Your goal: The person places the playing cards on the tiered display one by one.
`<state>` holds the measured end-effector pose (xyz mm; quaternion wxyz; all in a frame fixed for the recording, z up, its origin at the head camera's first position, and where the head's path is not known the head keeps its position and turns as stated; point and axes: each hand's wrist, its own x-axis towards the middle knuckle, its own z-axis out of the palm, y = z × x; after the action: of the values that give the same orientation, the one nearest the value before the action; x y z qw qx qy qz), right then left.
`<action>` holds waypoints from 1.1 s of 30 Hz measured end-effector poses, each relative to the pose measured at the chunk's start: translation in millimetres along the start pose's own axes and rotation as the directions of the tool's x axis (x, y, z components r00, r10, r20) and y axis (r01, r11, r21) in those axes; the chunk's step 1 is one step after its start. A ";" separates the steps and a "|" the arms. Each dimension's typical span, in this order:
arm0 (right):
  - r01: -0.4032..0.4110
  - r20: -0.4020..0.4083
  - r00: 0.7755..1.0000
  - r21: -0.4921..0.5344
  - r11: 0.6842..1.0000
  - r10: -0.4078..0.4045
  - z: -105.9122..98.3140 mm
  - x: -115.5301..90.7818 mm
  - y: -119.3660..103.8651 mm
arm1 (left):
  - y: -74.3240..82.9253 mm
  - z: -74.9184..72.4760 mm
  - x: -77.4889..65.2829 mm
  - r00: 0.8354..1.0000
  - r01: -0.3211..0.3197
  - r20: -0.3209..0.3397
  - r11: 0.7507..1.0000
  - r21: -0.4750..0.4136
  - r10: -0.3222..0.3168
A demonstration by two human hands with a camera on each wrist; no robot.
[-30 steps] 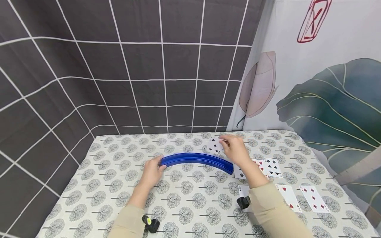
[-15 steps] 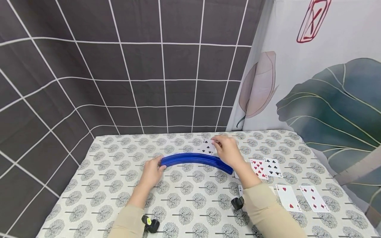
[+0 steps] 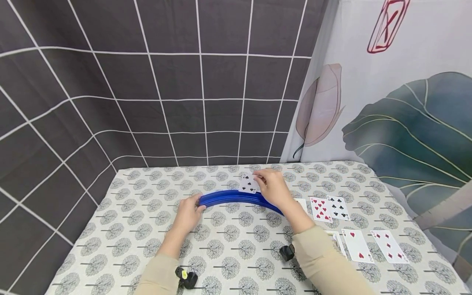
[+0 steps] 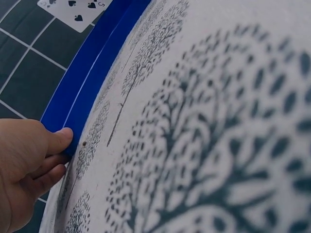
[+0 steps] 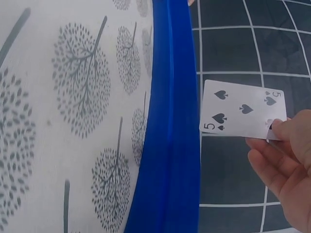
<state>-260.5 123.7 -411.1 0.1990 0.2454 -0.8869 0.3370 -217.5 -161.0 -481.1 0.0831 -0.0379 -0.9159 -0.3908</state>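
A curved blue playing card holder (image 3: 228, 197) stands on the table. My left hand (image 3: 187, 213) pinches its left end, the thumb (image 4: 62, 138) on the near side in the left wrist view. My right hand (image 3: 274, 186) pinches a five of spades (image 5: 243, 110) by one corner, between thumb and fingers. In the head view this card (image 3: 247, 182) stands upright at the middle of the holder, its face towards me. Its lower edge meets the holder's top; I cannot tell whether it sits in the slot. My right hand and forearm hide the holder's right end.
Right of my right arm lie a seven or eight of hearts (image 3: 321, 209), a six of clubs (image 3: 338, 207), a two of hearts (image 3: 357, 246) and a five of diamonds (image 3: 389, 246). A picture card (image 3: 336, 241) is partly under the sleeve. A dark gridded curtain (image 3: 221, 114) hangs behind.
My right hand has moved left with the five of spades and lowered it to the holder. More of the cards on the right are uncovered. My left hand keeps its place.
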 end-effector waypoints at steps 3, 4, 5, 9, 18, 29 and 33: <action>0.003 0.003 1.000 -0.005 1.000 -0.003 3.4 1.0 -3.0 | -0.4 0.2 -0.5 1.000 0.000 -0.001 1.000 -0.002 0.000; 0.005 0.004 1.000 -0.005 1.000 -0.005 4.6 1.3 -3.7 | -0.5 0.3 -0.7 1.000 0.002 -0.001 1.000 -0.006 -0.002; 0.010 0.004 1.000 -0.008 1.000 -0.010 5.8 1.7 -4.4 | -0.5 0.4 -0.8 1.000 0.002 -0.001 1.000 -0.008 -0.002; 0.028 -0.002 1.000 -0.007 1.000 -0.028 10.4 2.5 -7.0 | -0.7 0.4 -0.8 1.000 0.002 -0.001 1.000 -0.013 -0.002; 0.020 0.001 1.000 -0.010 1.000 -0.019 16.1 3.5 -16.8 | -1.8 0.0 -1.5 1.000 0.012 0.000 1.000 -0.009 -0.012; 0.000 0.030 1.000 -0.044 0.999 0.001 22.3 5.7 -24.5 | 0.1 0.1 -2.3 1.000 0.010 -0.001 1.000 -0.017 -0.010; 0.023 0.023 0.999 -0.040 0.999 -0.022 25.0 6.2 -26.0 | -0.4 -0.6 -1.5 1.000 0.015 0.004 1.000 -0.015 -0.015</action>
<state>-255.4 87.5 -412.3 0.1976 0.2553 -0.8928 0.3141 -216.0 -161.7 -481.3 0.0782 -0.0325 -0.9133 -0.3984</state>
